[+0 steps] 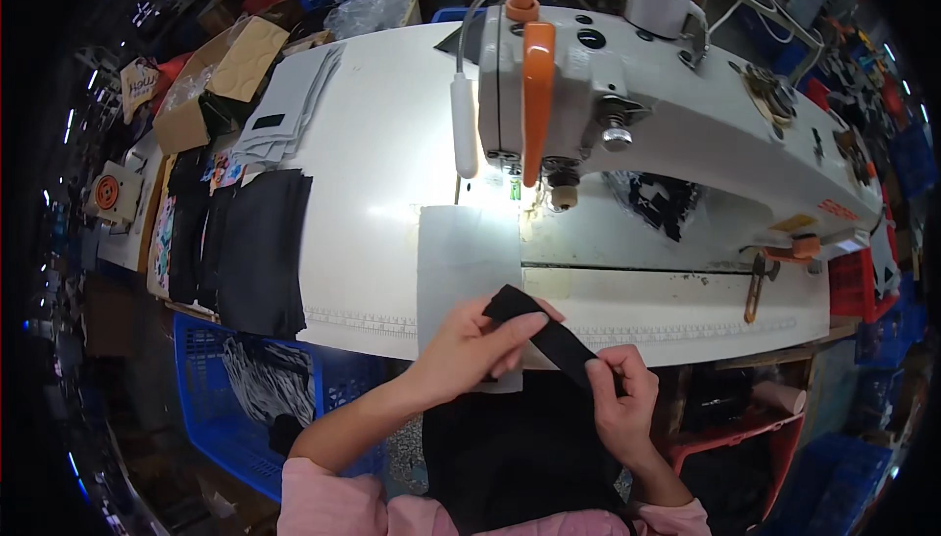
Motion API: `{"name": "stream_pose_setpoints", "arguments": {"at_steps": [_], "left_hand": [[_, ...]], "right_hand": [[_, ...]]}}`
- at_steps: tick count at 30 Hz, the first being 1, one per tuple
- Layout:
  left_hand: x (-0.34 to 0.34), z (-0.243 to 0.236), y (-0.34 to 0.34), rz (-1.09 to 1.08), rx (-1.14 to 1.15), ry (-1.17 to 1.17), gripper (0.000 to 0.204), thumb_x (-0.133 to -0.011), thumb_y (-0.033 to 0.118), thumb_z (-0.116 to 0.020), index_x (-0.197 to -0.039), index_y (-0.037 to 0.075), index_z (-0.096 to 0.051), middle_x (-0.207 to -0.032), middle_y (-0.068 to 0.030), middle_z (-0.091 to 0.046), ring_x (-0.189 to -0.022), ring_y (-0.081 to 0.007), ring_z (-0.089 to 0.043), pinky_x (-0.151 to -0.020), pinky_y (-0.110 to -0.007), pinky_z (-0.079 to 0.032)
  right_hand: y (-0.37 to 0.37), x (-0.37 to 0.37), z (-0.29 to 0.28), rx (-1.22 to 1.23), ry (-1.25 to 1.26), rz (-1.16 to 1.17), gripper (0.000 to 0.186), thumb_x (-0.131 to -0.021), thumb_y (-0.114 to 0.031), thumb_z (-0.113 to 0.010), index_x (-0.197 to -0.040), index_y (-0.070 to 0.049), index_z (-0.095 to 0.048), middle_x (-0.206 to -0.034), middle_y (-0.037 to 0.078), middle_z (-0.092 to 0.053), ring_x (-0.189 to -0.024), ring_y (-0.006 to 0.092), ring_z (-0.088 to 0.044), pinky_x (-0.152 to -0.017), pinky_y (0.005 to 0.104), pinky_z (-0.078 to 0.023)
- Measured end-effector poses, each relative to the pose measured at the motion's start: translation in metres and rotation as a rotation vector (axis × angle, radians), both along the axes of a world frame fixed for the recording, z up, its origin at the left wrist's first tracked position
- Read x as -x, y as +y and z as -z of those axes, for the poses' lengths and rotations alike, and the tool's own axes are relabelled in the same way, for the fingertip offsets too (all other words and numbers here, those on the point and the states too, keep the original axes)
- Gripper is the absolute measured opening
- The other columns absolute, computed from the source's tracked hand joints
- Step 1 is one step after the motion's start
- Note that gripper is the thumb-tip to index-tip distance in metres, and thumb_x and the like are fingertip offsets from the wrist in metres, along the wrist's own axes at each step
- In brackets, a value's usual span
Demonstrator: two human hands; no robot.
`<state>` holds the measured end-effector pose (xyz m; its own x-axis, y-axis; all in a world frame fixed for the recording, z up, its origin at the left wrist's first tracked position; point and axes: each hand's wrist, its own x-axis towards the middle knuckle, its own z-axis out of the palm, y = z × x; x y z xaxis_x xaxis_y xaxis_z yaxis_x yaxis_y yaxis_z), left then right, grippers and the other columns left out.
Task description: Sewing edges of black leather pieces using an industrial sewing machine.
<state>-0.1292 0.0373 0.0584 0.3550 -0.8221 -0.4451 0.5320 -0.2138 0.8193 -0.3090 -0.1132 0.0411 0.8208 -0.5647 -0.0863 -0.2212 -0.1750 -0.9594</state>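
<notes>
A black fabric strip (549,332) stretches between both my hands at the front edge of the white sewing table (372,173). My left hand (475,348) pinches its upper end between thumb and fingers. Lower down, my right hand (619,394) grips the other end. A pale grey fabric panel (461,262) lies flat on the table just under my left hand, reaching toward the needle area. The white sewing machine (676,115) with an orange lever (537,85) stands behind.
Stacks of black fabric (250,247) and grey pieces (289,105) lie on the table's left. A blue crate (245,389) with cloth sits below left, red and blue crates (784,448) below right. Cardboard boxes (221,75) stand at the far left.
</notes>
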Motion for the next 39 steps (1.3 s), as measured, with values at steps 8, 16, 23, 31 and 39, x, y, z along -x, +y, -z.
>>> {"name": "stream_pose_setpoints", "arguments": {"at_steps": [8, 16, 23, 31, 39], "left_hand": [[-0.013, 0.003, -0.005, -0.303, 0.083, 0.166, 0.028, -0.104, 0.019, -0.061, -0.124, 0.0, -0.066, -0.085, -0.0035, -0.062, -0.076, -0.0076, -0.058, -0.066, -0.019, -0.048], [-0.075, 0.003, -0.025, -0.203, -0.101, -0.412, 0.017, -0.098, 0.01, -0.064, -0.106, -0.001, -0.073, -0.089, -0.0066, -0.069, -0.079, -0.0093, -0.062, -0.071, -0.019, -0.05], [-0.1, 0.018, -0.027, -0.153, -0.322, -0.648, 0.009, -0.09, 0.008, -0.071, -0.088, -0.001, -0.074, -0.077, -0.0049, -0.067, -0.069, -0.01, -0.059, -0.063, -0.023, -0.049], [-0.092, 0.027, -0.038, -0.223, -0.347, -0.874, 0.014, -0.083, 0.008, -0.077, -0.076, -0.001, -0.07, -0.07, -0.0046, -0.063, -0.059, -0.0118, -0.051, -0.055, -0.028, -0.043], [-0.09, 0.031, -0.042, -0.253, -0.389, -1.052, 0.017, -0.081, 0.009, -0.078, -0.069, 0.001, -0.068, -0.066, -0.0044, -0.059, -0.055, -0.0146, -0.047, -0.054, -0.031, -0.041]], "right_hand": [[-0.004, -0.014, 0.01, 0.357, -0.345, -0.099, 0.015, -0.081, 0.004, -0.072, -0.093, -0.003, -0.067, -0.086, 0.004, -0.064, -0.065, 0.0166, -0.053, -0.059, 0.0271, -0.044], [0.003, -0.051, 0.026, 0.66, -0.455, -0.307, 0.027, -0.073, 0.005, -0.073, -0.099, -0.004, -0.074, -0.091, 0.005, -0.067, -0.075, 0.0201, -0.061, -0.068, 0.0294, -0.051], [0.018, -0.067, 0.042, 0.737, -0.474, -0.334, 0.028, -0.074, 0.001, -0.073, -0.101, -0.006, -0.077, -0.094, 0.003, -0.069, -0.08, 0.0194, -0.063, -0.074, 0.0304, -0.051], [0.017, -0.06, 0.049, 0.874, -0.575, -0.456, 0.023, -0.08, 0.0, -0.071, -0.102, -0.005, -0.077, -0.095, 0.003, -0.069, -0.081, 0.0181, -0.062, -0.074, 0.0295, -0.05], [0.015, -0.061, 0.048, 0.87, -0.487, -0.54, 0.024, -0.084, -0.007, -0.073, -0.108, -0.005, -0.075, -0.095, 0.003, -0.067, -0.083, 0.0172, -0.062, -0.075, 0.0299, -0.049]]}}
